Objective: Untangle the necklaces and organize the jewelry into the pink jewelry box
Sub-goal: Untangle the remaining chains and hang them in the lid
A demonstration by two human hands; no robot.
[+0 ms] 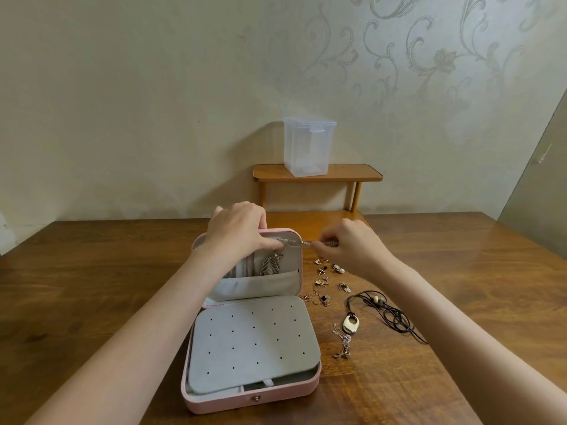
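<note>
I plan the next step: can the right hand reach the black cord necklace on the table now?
Probably yes, once free: the black cord necklace lies uncovered beside the right hand, but that hand pinches a silver chain.

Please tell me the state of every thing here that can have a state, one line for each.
pink jewelry box: open, lid upright
grey panel: lies flat over the base
leaf pendant: hangs inside the lid
left hand: pinches a silver chain
right hand: pinches the same chain
black cord necklace: tangled on table
clear container: lid closed
</note>
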